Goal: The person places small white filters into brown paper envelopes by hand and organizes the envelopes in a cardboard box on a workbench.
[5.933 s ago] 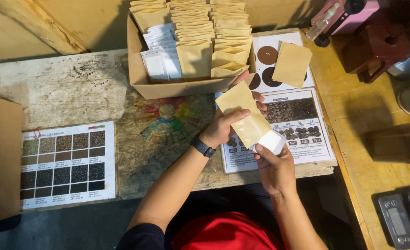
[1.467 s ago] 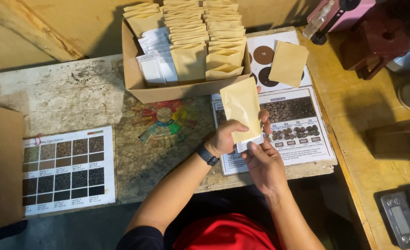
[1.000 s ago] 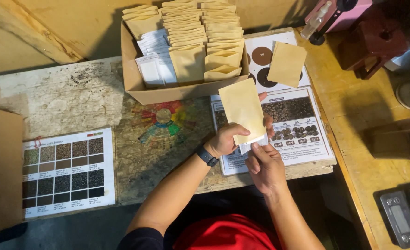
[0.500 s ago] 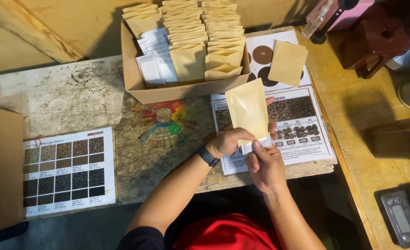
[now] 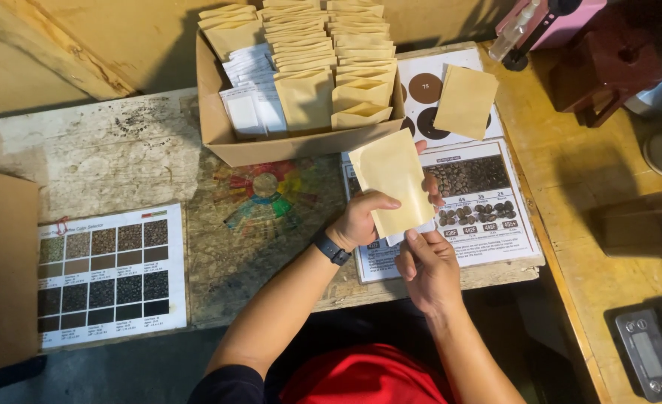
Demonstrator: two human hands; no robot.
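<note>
Both hands [image 5: 394, 239] on a tan pouch [image 5: 394, 183] above worn wooden bench [image 5: 121, 157]

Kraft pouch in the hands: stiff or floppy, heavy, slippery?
The pouch probably holds its shape: it stands flat while the left hand pinches one edge. Likely light and empty, since it looks thin. The right hand touches its bottom; the matte paper seems grippy.

- Sitting at the table's back: open cardboard box [image 5: 230, 138] packed with tan paper pouches [image 5: 361, 45].
- Lying at left: laminated chart of dark bean squares [image 5: 110, 273].
- Resting at lower right: grey digital scale [image 5: 656, 355].
</note>
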